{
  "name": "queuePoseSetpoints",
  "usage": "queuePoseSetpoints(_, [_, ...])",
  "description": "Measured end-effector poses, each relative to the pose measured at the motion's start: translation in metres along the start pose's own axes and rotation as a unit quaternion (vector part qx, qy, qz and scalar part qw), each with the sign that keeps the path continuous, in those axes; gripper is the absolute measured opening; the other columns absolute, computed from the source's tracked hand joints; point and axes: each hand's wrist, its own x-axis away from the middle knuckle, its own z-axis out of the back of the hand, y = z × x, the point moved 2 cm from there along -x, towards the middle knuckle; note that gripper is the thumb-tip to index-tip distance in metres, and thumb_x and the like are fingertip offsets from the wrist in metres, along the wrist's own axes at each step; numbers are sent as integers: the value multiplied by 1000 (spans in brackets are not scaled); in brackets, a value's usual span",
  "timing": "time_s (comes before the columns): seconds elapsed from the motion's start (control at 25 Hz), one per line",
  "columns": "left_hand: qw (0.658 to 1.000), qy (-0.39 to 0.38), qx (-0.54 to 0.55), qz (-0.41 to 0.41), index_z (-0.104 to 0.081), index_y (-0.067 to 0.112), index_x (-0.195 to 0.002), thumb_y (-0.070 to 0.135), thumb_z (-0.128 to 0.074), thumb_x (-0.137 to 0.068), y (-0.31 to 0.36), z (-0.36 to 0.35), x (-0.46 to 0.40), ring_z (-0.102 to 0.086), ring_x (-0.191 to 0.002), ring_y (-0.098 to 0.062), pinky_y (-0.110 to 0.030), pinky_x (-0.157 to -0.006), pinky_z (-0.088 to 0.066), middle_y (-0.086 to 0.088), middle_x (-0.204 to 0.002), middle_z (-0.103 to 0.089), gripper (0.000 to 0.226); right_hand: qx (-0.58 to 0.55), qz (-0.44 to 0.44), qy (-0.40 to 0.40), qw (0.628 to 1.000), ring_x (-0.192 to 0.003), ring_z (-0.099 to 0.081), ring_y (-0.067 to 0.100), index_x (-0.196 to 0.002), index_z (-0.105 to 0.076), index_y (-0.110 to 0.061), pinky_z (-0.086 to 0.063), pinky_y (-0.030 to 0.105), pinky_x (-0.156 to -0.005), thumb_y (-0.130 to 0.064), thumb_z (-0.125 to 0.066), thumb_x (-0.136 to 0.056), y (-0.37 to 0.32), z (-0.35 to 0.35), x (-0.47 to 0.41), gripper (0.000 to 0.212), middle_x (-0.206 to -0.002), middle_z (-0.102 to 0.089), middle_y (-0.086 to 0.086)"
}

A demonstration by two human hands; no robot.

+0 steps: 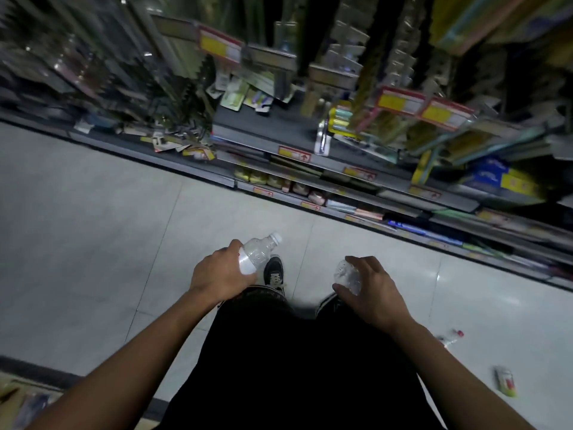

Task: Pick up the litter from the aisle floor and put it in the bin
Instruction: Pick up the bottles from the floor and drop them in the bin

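With your left hand wrapped round a clear bottle and your right hand gripping a crumpled one, both above the aisle floor, squeeze gently mid-body: empty plastic looks light, slick, easily crushed.

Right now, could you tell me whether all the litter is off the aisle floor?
No, a small bottle and a wrapper lie on the floor tiles to the person's right.
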Motion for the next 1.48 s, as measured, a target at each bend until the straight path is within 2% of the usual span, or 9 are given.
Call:
queuePoseSetpoints(0.16, [996, 29, 62, 65, -39, 41, -103, 73, -64, -61, -36, 25, 16, -52, -65, -8, -26, -53, -35, 16, -84, -57, 59, 45, 62, -45, 996, -108, -66, 26, -141, -51, -33, -55, 41, -92, -56, -67, -83, -62, 0, -37, 65, -137, -50, -6])
queuePoseSetpoints(0.52, [944, 120, 169, 255, -44, 36, -114, 70, -68, -63, -75, 59, 39, -54, -72, -19, -30, -59, -40, 13, -87, -54, 66, 143, 244, -163, 945, -117, -61, 22, -142, -53, -28, -51, 36, -98, -55, -63, -81, -186, 10, -151, 67, -138, -52, 0])
queuePoseSetpoints(0.6, [910, 143, 207, 331, -44, 36, -113, 71, -67, -62, -83, 70, 40, -54, -71, -17, -29, -57, -37, 14, -84, -55, 65, 163, 288, -201, 922, -117, -61, 24, -141, -55, -26, -50, 36, -98, -53, -63, -81, -222, 11, -184, 66, -138, -53, 2])
queuePoseSetpoints(0.8, [863, 165, 259, 400, -42, 39, -105, 75, -63, -60, -90, 68, 50, -51, -62, -9, -26, -49, -31, 19, -74, -51, 62, 188, 335, -254, 888, -115, -60, 22, -141, -54, -27, -50, 33, -95, -52, -66, -82, -276, -3, -219, 66, -137, -52, 0])
queuePoseSetpoints(0.92, [804, 181, 311, 472, -44, 37, -100, 79, -62, -56, -95, 58, 66, -52, -61, -2, -27, -51, -36, 17, -74, -56, 63, 218, 388, -278, 851, -118, -59, 21, -140, -56, -24, -46, 30, -98, -50, -67, -80, -336, -26, -238, 66, -135, -55, 0])
queuePoseSetpoints(1.08, [726, 189, 370, 548, -45, 34, -102, 85, -58, -51, -110, 35, 102, -57, -68, -17, -33, -61, -42, 15, -78, -57, 73, 242, 447, -309, 804, -113, -61, 20, -139, -56, -27, -49, 32, -95, -55, -62, -77, -415, -68, -233, 68, -132, -55, -2])
queuePoseSetpoints(1.24, [675, 202, 402, 585, -49, 29, -112, 70, -74, -60, -147, 15, 132, -67, -80, -26, -32, -65, -45, 1, -95, -71, 72, 272, 497, -318, 760, -112, -60, 21, -141, -52, -29, -52, 38, -94, -57, -61, -80, -495, -120, -221, 68, -133, -53, -3])
queuePoseSetpoints(1.4, [659, 189, 447, 574, -50, 31, -116, 70, -75, -63, -217, 25, 142, -67, -87, -22, -33, -71, -48, 5, -103, -70, 70, 305, 501, -305, 750, -115, -60, 24, -142, -51, -29, -52, 39, -95, -59, -62, -80, -554, -158, -214, 70, -136, -50, -3])
queuePoseSetpoints(1.48, [674, 201, 438, 560, -50, 31, -114, 70, -76, -63, -260, 38, 142, -69, -92, -24, -33, -70, -48, 4, -103, -71, 69, 315, 492, -299, 754, -118, -59, 25, -142, -51, -30, -52, 43, -97, -59, -64, -81, -577, -170, -212, 70, -139, -49, -4])
